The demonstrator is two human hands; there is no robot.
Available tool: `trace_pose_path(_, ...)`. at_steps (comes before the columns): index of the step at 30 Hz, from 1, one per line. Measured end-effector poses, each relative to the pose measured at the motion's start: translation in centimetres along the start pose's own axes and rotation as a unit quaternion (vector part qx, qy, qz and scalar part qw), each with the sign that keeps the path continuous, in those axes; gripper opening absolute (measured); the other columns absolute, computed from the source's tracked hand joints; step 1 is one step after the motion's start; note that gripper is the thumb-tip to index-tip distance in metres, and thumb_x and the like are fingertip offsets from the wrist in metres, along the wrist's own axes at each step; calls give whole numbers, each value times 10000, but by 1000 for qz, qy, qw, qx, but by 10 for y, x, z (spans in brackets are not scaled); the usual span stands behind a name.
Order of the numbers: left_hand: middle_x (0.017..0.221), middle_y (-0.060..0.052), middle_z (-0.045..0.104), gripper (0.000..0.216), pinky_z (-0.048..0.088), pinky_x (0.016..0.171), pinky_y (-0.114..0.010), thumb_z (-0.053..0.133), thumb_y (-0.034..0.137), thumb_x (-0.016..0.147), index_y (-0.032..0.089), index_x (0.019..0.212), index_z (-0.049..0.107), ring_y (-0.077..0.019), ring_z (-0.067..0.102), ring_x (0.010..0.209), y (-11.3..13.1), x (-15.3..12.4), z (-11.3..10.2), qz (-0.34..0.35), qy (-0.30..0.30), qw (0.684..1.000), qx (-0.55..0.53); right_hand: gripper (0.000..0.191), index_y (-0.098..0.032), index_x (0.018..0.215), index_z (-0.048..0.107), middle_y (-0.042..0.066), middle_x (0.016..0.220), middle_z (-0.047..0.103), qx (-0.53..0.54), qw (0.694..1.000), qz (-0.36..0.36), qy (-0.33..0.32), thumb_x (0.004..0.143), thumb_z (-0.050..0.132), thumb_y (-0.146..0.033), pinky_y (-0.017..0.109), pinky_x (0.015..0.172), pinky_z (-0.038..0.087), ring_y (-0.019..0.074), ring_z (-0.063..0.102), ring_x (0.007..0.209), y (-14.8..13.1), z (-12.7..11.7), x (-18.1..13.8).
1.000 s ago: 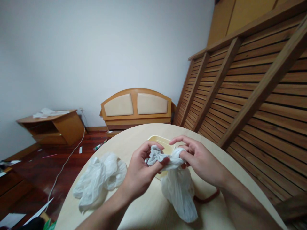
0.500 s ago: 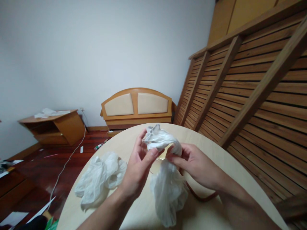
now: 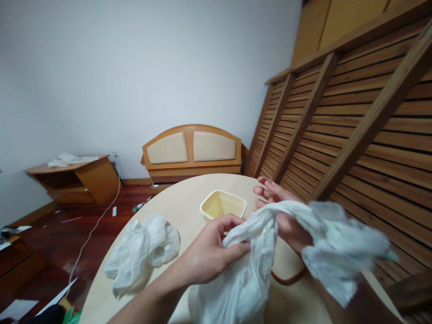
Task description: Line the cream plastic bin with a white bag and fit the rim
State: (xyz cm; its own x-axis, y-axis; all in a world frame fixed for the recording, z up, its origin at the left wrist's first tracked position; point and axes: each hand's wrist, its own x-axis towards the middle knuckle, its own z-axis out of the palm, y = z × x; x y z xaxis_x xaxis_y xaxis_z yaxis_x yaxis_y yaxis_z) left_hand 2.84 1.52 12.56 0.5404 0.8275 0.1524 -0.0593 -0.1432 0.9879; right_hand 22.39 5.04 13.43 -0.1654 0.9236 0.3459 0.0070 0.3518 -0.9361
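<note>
Both my hands work a white plastic bag (image 3: pixel 256 252) over a round, light wooden table (image 3: pixel 182 211). My left hand (image 3: pixel 211 252) pinches a twisted part of the bag between thumb and fingers. My right hand (image 3: pixel 281 211) lies under the bag, which is draped over it, with its fingers stretched toward the far right. The bag's loose end (image 3: pixel 340 252) hangs blurred to the right. Just beyond my hands sits an empty pale yellow plastic container (image 3: pixel 223 205).
A second crumpled white plastic bag (image 3: pixel 141 252) lies on the table's left side. A brown cord (image 3: pixel 286 279) curves on the table under the bag. A slatted wooden bed frame (image 3: pixel 354 126) leans on the right; a headboard (image 3: pixel 192 150) and a side table (image 3: pixel 77 177) stand by the wall.
The bag was bunched between both hands above the container. Now it is pulled out and flung to the right over my right hand, and the container is uncovered.
</note>
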Motion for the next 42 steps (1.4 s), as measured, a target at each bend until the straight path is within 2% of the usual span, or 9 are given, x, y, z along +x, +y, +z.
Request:
trace_pose_path(5, 694, 36, 539, 406, 355, 584, -202, 722, 533, 799, 171, 804, 540, -88, 444, 610, -3, 4, -3, 0, 93, 993, -66, 297, -294, 1129, 535, 32, 1191, 658, 141, 987, 70, 32, 847, 626, -313, 328, 791, 575, 157, 699, 860, -10, 7, -7)
trace_pose_path(9, 674, 54, 505, 456, 324, 548, -189, 755, 544, 766, 186, 763, 473, -77, 411, 584, -4, 6, -7, 9, 162, 984, -73, 487, -238, 1211, 542, 91, 1241, 643, 74, 994, 66, -53, 798, 743, -397, 332, 848, 551, 205, 665, 1039, -15, 18, -16)
trace_pose_path(12, 696, 54, 522, 482, 347, 565, -190, 778, 548, 741, 194, 777, 452, -82, 440, 604, -3, 8, -9, 21, 140, 987, -72, 623, -213, 1267, 534, 74, 1061, 707, -5, 991, 78, -104, 740, 808, -402, 297, 732, 545, 191, 679, 902, -12, 19, -16)
trace_pose_path(16, 655, 61, 495, 498, 299, 532, -189, 755, 594, 748, 186, 789, 473, -69, 405, 560, -6, 12, -12, 23, 116, 992, -52, 537, -194, 1236, 577, -21, 688, 666, 111, 981, 122, -103, 789, 750, -436, 232, 520, 456, 121, 590, 538, -11, 10, -12)
trace_pose_path(20, 612, 74, 467, 500, 294, 526, -194, 743, 613, 755, 173, 843, 523, -66, 390, 530, -11, 16, -14, 21, 92, 995, -22, 339, -247, 1126, 658, 40, 973, 737, 267, 962, 44, -29, 869, 583, -455, 327, 816, 543, 179, 685, 855, -14, 5, -9)
trace_pose_path(24, 797, -11, 646, 453, 442, 688, -235, 727, 546, 811, 151, 999, 609, -129, 588, 711, -12, 17, -16, 50, 96, 994, -21, 437, -258, 1283, 578, 63, 1155, 693, 171, 983, 59, 17, 872, 637, -397, 360, 923, 498, 199, 650, 1035, -10, 13, -8)
trace_pose_path(30, 884, -68, 705, 356, 484, 799, -290, 690, 483, 866, 136, 930, 644, -184, 648, 819, -12, 17, -18, 75, 93, 993, -9, 490, -166, 1146, 655, 86, 1064, 724, 70, 983, 79, -151, 786, 782, -475, 349, 890, 511, 204, 675, 960, 1, 29, -10)
trace_pose_path(34, 1001, -78, 722, 329, 476, 892, -291, 777, 373, 797, 145, 1000, 652, -206, 650, 967, -8, 17, -20, 116, 130, 985, -13, 317, -161, 944, 701, 40, 897, 745, 75, 992, 38, -99, 795, 787, -428, 279, 785, 516, 164, 680, 830, 1, 29, -8)
trace_pose_path(42, 739, 22, 660, 263, 439, 581, -185, 770, 327, 720, 159, 880, 645, -103, 581, 617, 4, 11, -27, 113, 280, 938, -167, 284, -210, 985, 697, 29, 906, 768, 204, 978, 22, 32, 800, 776, -410, 237, 654, 531, 169, 712, 772, -8, 22, -8)
